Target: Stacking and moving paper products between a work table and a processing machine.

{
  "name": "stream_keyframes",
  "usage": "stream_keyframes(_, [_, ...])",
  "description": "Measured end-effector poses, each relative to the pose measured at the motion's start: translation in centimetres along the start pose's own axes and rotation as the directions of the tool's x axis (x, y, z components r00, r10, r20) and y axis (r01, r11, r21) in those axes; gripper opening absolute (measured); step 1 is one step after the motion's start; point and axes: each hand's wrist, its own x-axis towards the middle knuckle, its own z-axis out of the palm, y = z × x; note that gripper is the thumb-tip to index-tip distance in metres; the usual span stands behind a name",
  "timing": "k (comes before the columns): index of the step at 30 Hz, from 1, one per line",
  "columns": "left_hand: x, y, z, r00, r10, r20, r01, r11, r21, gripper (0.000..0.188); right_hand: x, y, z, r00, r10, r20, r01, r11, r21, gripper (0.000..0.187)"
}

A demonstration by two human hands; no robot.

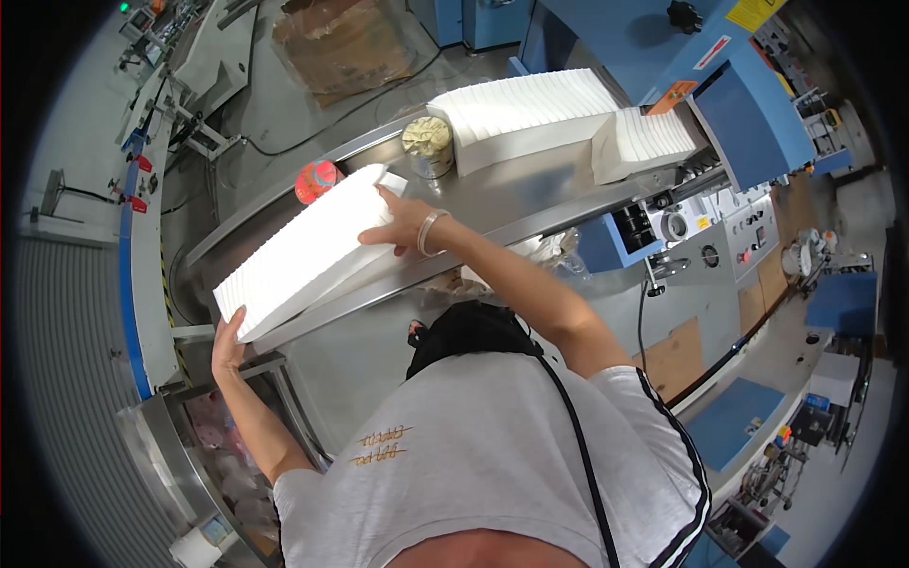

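A long white stack of thin, ridged layers (308,248), like folded tissue or paper, lies slantwise along the left part of a metal trough (530,197). My left hand (228,346) presses against its near left end, fingers along the end face. At its far right end my right hand (405,223) grips the side, thumb and fingers spread around the edge; a pale band circles that wrist. The stack is held between both hands. Beyond it stands a red-topped round container (317,180), partly hidden. A metal can with a crumpled gold-coloured top (428,148) stands farther right.
Another long white stack (530,106) and a shorter one (650,138) lie at the trough's right end, beside a blue machine (625,38). Brown cardboard (343,47) lies on the floor beyond. A metal-framed bin (222,435) with plastic stands at lower left.
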Motion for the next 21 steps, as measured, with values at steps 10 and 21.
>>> stream_keyframes(10, [-0.1,0.1,4.5,0.995,0.101,0.002,-0.101,0.994,0.03,0.078,1.5,6.3,-4.0,0.965,-0.111,-0.236,-0.034,0.844,-0.535,0.096])
stream_keyframes(21, [-0.2,0.6,6.9,0.997,0.083,-0.011,-0.082,0.997,0.012,0.084,11.5,-7.5,2.4,0.902,-0.184,-0.39,-0.134,0.741,-0.658,0.066])
